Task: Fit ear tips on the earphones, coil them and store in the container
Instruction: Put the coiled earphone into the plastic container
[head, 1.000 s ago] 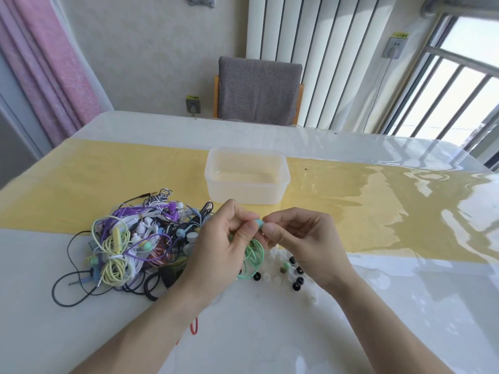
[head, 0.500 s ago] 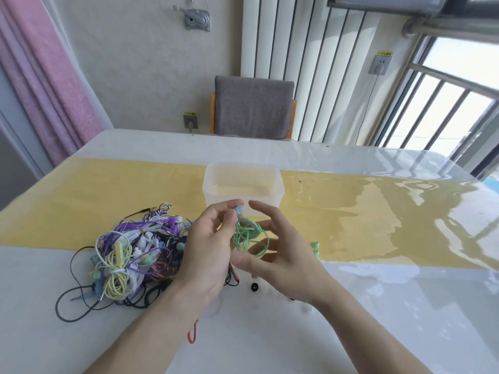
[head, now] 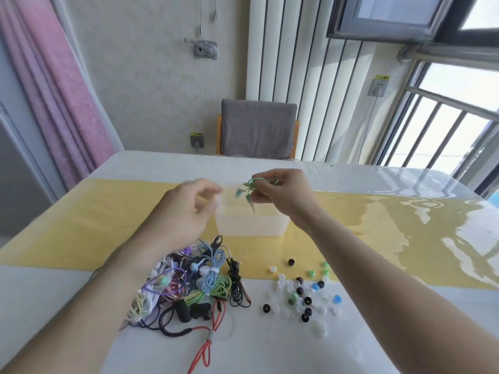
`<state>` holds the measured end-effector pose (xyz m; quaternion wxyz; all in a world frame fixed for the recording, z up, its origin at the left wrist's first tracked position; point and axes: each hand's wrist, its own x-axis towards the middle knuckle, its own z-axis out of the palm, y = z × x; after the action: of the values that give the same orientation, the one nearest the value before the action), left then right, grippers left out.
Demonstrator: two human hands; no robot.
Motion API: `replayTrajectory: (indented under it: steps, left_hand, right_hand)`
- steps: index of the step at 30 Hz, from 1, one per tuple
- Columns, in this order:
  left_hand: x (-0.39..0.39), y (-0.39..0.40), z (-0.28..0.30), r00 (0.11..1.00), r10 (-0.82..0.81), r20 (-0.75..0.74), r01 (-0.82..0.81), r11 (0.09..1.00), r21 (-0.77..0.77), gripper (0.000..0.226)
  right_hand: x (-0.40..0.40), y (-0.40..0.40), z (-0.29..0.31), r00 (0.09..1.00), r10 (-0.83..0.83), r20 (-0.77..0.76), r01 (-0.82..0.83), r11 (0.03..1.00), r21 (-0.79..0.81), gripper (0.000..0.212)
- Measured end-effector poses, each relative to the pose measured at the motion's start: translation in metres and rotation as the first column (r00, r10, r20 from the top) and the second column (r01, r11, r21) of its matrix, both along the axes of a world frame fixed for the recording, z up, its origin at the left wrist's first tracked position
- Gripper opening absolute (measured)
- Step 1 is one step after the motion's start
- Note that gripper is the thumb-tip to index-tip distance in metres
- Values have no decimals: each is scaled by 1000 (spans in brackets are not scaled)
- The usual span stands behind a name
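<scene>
Right hand pinches coiled green earphones above the container; left hand blurred, grip unclear, at container's left rim; table beyond stays open.

No readable text anywhere; two yellow label strips carry dark marks, both too small and blurred to make out: one sits above the wall socket left of the chair, the other above the wall socket near the window; no brand, number or sign legible on the container, the earphones or the ear tips.
</scene>
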<state>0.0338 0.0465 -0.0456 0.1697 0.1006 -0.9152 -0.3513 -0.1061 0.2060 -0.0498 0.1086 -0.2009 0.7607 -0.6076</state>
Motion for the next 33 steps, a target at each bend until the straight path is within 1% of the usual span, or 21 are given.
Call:
replayTrajectory:
  steps: [1,3,5,7,9,10,11,13,14,15,16,18,19,20,22,23,26,27,28,29,33]
  left_hand:
    - [6,-6,2,994,-29,102,41,992,-119,21]
    - [18,-11,3,949,-57,311,140,957,-253,15]
    - [24,-9,0,893,-40,449,208,921,-330,36]
    - [25,-3,-5,871,10,491,234,871,-433,48]
    - [25,3,-13,893,48,447,220,820,-528,40]
    - [25,6,-16,912,63,405,193,806,-559,30]
    - [24,7,-19,927,75,367,165,798,-580,21]
    - [25,9,-25,940,94,329,127,797,-590,14]
    - [26,10,-27,943,93,321,122,798,-591,16]
    - [26,9,-29,948,94,303,111,797,-593,17]
    - [26,9,-31,953,96,287,99,798,-595,16]
    - [27,9,-33,960,88,266,90,802,-590,13]
    - [28,8,-35,963,79,256,89,808,-583,11]
    - [30,7,-38,970,67,234,81,818,-570,9]
    - [34,3,-46,986,49,161,44,849,-527,7]
    - [37,2,-51,991,50,128,20,868,-497,11]
    - [48,0,-61,997,63,39,-41,908,-417,30]
    - [50,-1,-62,997,72,16,-60,918,-391,33]
    - [52,-1,-62,997,74,-4,-71,927,-369,34]
    - [53,-2,-62,997,74,-17,-75,933,-351,33]
    - [50,0,-53,996,77,-53,-90,954,-287,27]
  right_hand:
    - [-10,-8,-2,1000,9,-4,-8,996,84,7]
    - [-21,-26,-7,998,51,-29,-41,957,287,10]
    - [-21,-42,-8,981,175,-81,-108,846,522,24]
    - [-14,-52,-6,944,304,-127,-137,713,687,39]
    - [-9,-56,-4,873,417,-254,-62,612,789,36]
    - [-7,-55,-3,827,455,-331,-8,598,801,33]
    - [-7,-52,-3,793,450,-411,44,630,776,30]
    - [0,-44,-4,782,301,-546,122,785,608,27]
    - [7,-37,-4,768,263,-583,97,854,512,26]
    - [17,-29,-3,752,305,-584,9,881,473,25]
    - [29,-21,-4,730,408,-549,-117,866,487,27]
    - [53,-7,-10,663,631,-403,-319,725,610,27]
    - [61,-3,-18,626,698,-347,-368,657,658,28]
    - [65,-2,-28,609,725,-322,-382,624,682,29]
    - [67,-7,-46,608,710,-356,-367,649,666,29]
    - [66,-10,-54,591,704,-393,-358,666,655,27]
    - [64,-14,-68,466,722,-511,-294,671,681,19]
    - [63,-15,-69,442,720,-535,-288,679,676,17]
    - [62,-14,-66,452,699,-554,-297,704,645,15]
    - [61,-12,-63,493,659,-568,-316,744,589,14]
    - [55,-4,-51,699,423,-577,-308,906,292,11]
